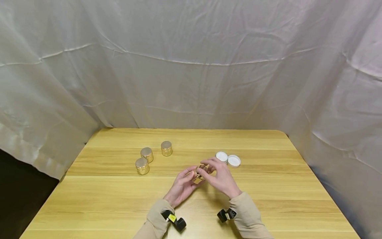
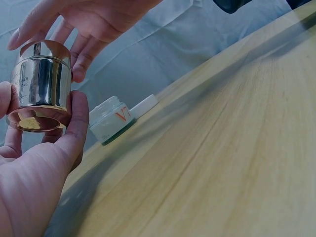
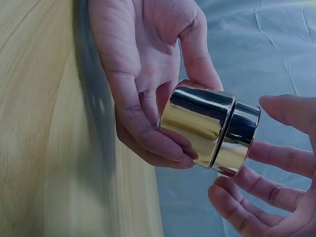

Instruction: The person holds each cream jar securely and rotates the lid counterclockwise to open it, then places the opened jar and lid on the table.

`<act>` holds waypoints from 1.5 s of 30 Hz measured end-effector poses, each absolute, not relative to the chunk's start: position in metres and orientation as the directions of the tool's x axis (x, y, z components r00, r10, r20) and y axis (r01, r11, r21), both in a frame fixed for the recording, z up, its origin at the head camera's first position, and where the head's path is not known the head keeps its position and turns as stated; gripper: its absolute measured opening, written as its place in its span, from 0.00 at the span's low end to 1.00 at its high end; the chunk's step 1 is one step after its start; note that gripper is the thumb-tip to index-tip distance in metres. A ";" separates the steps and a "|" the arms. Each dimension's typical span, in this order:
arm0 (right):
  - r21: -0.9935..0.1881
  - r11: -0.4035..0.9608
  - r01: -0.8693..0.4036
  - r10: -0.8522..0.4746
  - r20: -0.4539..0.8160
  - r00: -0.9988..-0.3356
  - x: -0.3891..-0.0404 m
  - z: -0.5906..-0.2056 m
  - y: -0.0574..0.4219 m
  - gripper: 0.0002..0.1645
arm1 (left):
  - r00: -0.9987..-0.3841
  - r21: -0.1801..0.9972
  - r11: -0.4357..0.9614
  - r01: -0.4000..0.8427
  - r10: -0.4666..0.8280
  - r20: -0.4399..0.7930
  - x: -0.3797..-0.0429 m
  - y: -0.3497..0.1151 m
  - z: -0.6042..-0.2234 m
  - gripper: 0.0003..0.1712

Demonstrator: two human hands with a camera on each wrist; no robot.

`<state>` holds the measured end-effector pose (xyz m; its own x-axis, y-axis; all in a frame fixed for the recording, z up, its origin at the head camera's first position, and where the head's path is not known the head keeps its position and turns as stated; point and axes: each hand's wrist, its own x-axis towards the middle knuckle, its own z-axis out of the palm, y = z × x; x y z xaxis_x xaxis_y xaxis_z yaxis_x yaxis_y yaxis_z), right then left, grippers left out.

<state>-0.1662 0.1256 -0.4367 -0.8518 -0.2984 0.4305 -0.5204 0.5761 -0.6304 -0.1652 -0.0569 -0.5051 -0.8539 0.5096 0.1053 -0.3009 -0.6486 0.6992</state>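
Note:
A shiny gold jar (image 3: 195, 121) is held by my left hand (image 1: 182, 187), with thumb and fingers around its body. Its gold lid (image 3: 240, 138) sits on the jar, a dark seam showing between the two. Around that lid my right hand (image 1: 222, 177) curls, thumb on one side and fingers on the other. The jar is tilted and raised above the table. In the left wrist view, small lettering shows on the jar's side and its underside is visible.
Three closed gold jars (image 1: 142, 166) stand on the left of the wooden table (image 1: 104, 199). Beyond my right hand is an open glass jar (image 2: 111, 121) with orange lettering, a white lid (image 1: 234, 161) beside it. Grey cloth (image 1: 191, 83) hangs behind the table.

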 end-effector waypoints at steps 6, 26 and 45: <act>-0.616 0.570 -0.544 -0.312 0.450 -0.836 -0.167 -0.438 0.126 0.19 | -0.856 0.696 -0.650 -0.306 0.507 0.098 -0.165 -0.057 -0.505 0.13; -0.630 0.565 -0.533 -0.314 0.433 -0.845 -0.166 -0.439 0.126 0.19 | -0.862 0.700 -0.643 -0.311 0.502 0.078 -0.165 -0.056 -0.504 0.11; -0.598 0.564 -0.569 -0.372 0.432 -0.822 -0.165 -0.437 0.126 0.19 | -0.860 0.710 -0.637 -0.300 0.503 0.087 -0.165 -0.057 -0.505 0.12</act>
